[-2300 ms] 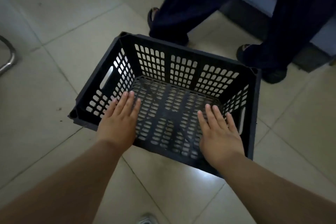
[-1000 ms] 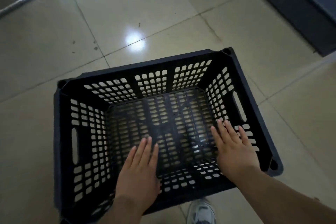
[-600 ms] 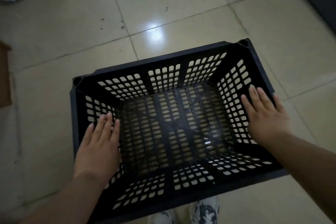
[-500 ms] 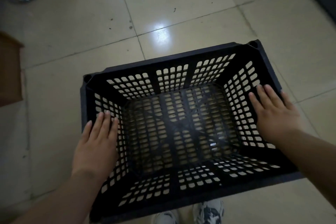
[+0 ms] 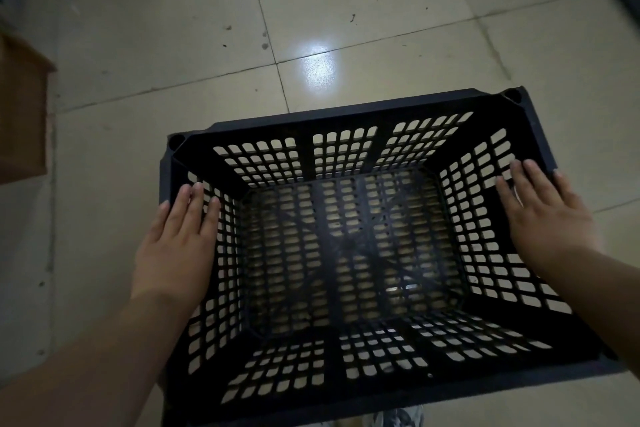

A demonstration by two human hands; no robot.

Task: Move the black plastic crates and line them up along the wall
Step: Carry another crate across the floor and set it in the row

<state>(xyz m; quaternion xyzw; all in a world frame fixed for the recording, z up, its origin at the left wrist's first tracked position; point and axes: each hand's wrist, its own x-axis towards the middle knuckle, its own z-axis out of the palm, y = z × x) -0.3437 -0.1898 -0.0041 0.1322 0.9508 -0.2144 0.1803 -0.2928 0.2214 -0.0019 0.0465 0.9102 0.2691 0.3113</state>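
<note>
The black plastic crate (image 5: 349,253) is carried above the tiled floor (image 5: 346,10), open side up, directly between the two hands. The left hand (image 5: 175,250) lies flat over the left rim and side wall, fingers extended forward. The right hand (image 5: 547,222) lies flat over the right rim and side wall in the same manner. Each grip is wide and flat; thumbs and any hold beneath the rim are hidden, so whether either grip closes on the crate cannot be told.

Handling, as judged: the crate is empty and perforated throughout, therefore light. The ribbed walls appear stiff, with little flex expected. Smooth plastic may slip under flat palms. Preferred hold points are the two short side walls, at the rim outboard of each grip. No wall is in view.
</note>
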